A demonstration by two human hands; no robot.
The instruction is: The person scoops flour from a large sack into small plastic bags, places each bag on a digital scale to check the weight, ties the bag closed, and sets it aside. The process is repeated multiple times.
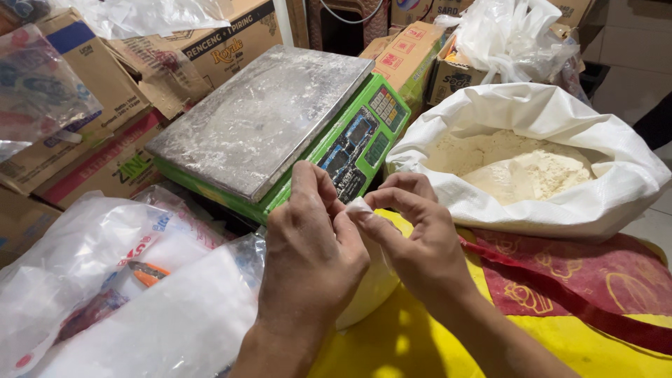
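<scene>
hands: left hand (308, 241) and right hand (413, 234) grip pinched together on white bag neck (359, 206); green scale (280, 126) behind.

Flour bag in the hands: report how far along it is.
Done: the small clear bag looks filled with flour. In hand: left hand and right hand pinch its twisted top. Left: the scale's steel platform carries nothing; the white sack stays open.

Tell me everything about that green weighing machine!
The scale is a bright green box with a flat, square metal plate on top, dull and dusted with white powder. Its sloped front carries a dark screen and a small pad of coloured buttons. It sits tilted among cardboard boxes, beside an open white sack of flour. Nothing rests on its plate.
</scene>
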